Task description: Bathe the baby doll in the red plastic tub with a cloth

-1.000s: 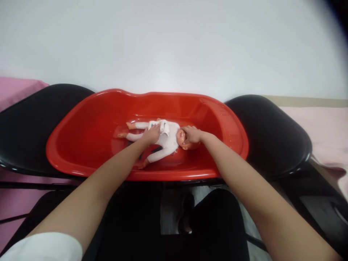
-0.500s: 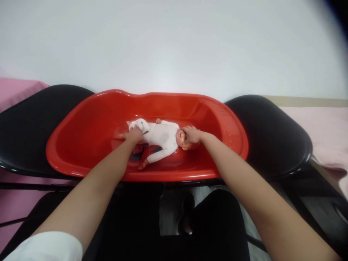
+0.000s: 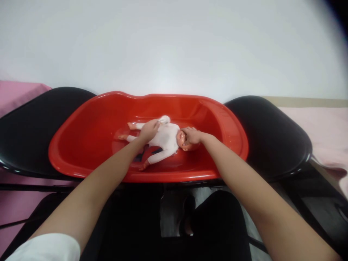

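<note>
Of the hands, the left hand (image 3: 150,130) grips a white cloth (image 3: 164,119) over the far side of a doll (image 3: 164,138); the right hand (image 3: 192,135) clasps the doll's head. Dressed in white, the doll lies face up in a glossy red tub (image 3: 174,177), head towards the right end, nearer the front edge than the left end. Black seats (image 3: 277,137) flank the tub; behind rises a plain white wall (image 3: 163,47), with pink fabric (image 3: 19,93) at far left.

Baby doll (image 3: 169,136), white-bodied, face up in red baby bathtub (image 3: 87,130). Left hand (image 3: 150,130) gripping white cloth (image 3: 164,119) at torso; right hand (image 3: 191,135) on head. Black seats (image 3: 277,134), both ends.
</note>
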Tool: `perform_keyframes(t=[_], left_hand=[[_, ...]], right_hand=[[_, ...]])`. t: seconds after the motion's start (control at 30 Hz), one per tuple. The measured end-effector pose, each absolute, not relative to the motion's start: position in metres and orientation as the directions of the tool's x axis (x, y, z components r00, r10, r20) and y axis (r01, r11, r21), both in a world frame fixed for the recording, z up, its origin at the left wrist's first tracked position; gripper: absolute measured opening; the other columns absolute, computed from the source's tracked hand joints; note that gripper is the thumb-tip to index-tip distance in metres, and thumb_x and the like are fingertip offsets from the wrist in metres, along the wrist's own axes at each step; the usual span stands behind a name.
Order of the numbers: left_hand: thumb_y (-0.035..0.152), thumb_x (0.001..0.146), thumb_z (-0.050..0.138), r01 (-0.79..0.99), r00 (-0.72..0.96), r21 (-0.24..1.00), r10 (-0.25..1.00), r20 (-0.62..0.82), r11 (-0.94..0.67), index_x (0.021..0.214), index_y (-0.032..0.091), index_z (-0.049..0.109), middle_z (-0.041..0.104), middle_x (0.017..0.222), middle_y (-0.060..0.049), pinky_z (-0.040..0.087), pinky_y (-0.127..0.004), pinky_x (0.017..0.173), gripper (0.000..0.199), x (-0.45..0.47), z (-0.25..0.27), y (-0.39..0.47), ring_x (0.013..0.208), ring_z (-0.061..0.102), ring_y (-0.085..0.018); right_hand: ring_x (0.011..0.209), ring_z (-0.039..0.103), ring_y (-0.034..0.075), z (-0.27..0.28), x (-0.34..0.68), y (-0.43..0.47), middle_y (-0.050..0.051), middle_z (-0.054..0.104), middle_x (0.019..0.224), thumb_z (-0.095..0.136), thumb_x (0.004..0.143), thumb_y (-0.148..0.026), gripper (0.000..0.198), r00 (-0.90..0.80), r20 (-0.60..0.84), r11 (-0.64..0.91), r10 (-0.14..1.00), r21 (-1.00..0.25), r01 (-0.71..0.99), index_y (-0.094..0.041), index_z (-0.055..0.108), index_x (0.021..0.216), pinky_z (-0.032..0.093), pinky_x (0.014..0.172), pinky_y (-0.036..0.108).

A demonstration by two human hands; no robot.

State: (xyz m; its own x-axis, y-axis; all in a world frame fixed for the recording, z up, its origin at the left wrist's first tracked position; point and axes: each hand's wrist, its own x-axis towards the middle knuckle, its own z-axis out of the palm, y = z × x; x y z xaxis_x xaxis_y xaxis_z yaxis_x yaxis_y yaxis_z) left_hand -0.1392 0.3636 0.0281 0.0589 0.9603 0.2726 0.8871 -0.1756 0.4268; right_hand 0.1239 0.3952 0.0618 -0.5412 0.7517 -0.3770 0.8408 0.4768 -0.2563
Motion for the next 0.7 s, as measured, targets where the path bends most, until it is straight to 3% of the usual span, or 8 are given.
perform_keyframes(t=[0.1, 0.2, 0.3, 0.47, 0.7], left_hand=[[0.040, 0.099, 0.032, 0.810, 0.388, 0.384, 0.896, 0.217, -0.443, 0.142, 0.017, 0.047, 0.034, 0.155, -0.009, 0.024, -0.037, 0.117, 0.051, -0.120, 0.015, 0.363, 0.142, 0.030, -0.022], [0.043, 0.098, 0.036, 0.796, 0.527, 0.305, 0.846, 0.073, -0.523, 0.152, 0.023, 0.032, 0.016, 0.161, -0.008, 0.019, -0.043, 0.119, 0.058, -0.113, -0.002, 0.361, 0.148, 0.016, -0.026], [0.046, 0.098, 0.033, 0.832, 0.510, 0.250, 0.860, 0.005, -0.495, 0.154, 0.028, 0.025, 0.015, 0.161, -0.005, 0.019, -0.046, 0.118, 0.059, -0.115, -0.014, 0.360, 0.148, 0.013, -0.027], [0.040, 0.100, 0.024, 0.891, 0.426, 0.160, 0.904, 0.032, -0.426, 0.155, 0.028, 0.020, 0.014, 0.162, -0.006, 0.019, -0.054, 0.115, 0.056, -0.121, -0.019, 0.362, 0.148, 0.013, -0.029], [0.040, 0.099, 0.026, 0.961, 0.258, 0.102, 0.966, -0.008, -0.256, 0.155, 0.019, 0.025, 0.016, 0.161, -0.011, 0.022, -0.058, 0.113, 0.059, -0.140, -0.023, 0.366, 0.146, 0.015, -0.033]], right_hand=[[0.128, 0.039, 0.036, 0.062, 0.124, 0.395, 0.008, 0.044, 0.139, 0.076, 0.062, -0.050, 0.086, -0.542, -0.376, 0.481, 0.752, -0.250, 0.841, -0.031, 0.041, 0.139, 0.033, 0.106, 0.050], [0.130, 0.038, 0.036, 0.061, 0.123, 0.394, 0.009, 0.044, 0.139, 0.076, 0.062, -0.051, 0.088, -0.538, -0.370, 0.481, 0.757, -0.240, 0.843, -0.030, 0.040, 0.140, 0.032, 0.107, 0.050], [0.129, 0.040, 0.036, 0.061, 0.123, 0.394, 0.009, 0.046, 0.137, 0.076, 0.062, -0.051, 0.084, -0.541, -0.360, 0.484, 0.760, -0.242, 0.841, -0.029, 0.044, 0.137, 0.032, 0.107, 0.049], [0.129, 0.039, 0.036, 0.059, 0.124, 0.396, 0.010, 0.045, 0.138, 0.076, 0.063, -0.051, 0.087, -0.534, -0.365, 0.480, 0.763, -0.234, 0.846, -0.028, 0.041, 0.140, 0.034, 0.106, 0.048], [0.129, 0.039, 0.036, 0.055, 0.125, 0.398, 0.010, 0.042, 0.142, 0.076, 0.062, -0.053, 0.094, -0.540, -0.361, 0.487, 0.760, -0.233, 0.842, -0.027, 0.037, 0.144, 0.035, 0.106, 0.048]])
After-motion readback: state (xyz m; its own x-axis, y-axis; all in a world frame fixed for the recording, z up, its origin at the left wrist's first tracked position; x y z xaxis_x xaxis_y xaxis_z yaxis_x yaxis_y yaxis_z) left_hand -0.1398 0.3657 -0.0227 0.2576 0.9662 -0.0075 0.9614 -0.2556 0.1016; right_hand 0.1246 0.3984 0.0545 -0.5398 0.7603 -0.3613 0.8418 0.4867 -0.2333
